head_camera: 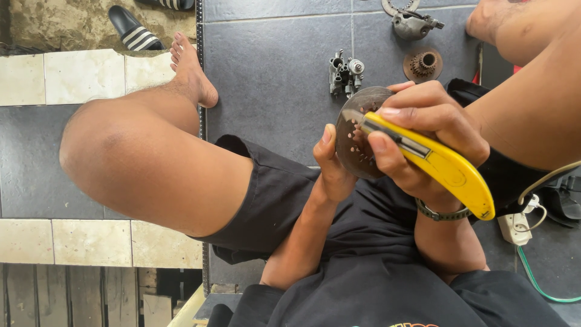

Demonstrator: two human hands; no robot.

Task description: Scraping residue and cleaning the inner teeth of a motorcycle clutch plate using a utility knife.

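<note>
While left hand (pixel 331 163) grips the perforated metal disc (pixel 357 130) | right hand (pixel 423 130) clasps yellow utility knife (pixel 436 158), blade on disc

A dark grey tiled floor (pixel 272 72) carries a small silver carburettor-like part (pixel 345 74), a rusty toothed hub (pixel 423 64) just beside it, and a grey metal housing (pixel 413 24) further off. A white power strip (pixel 514 228) with a green cable (pixel 538 281) lies at the right, and a black striped sandal (pixel 134 29) rests on rough concrete beyond the pale tiles.
</note>
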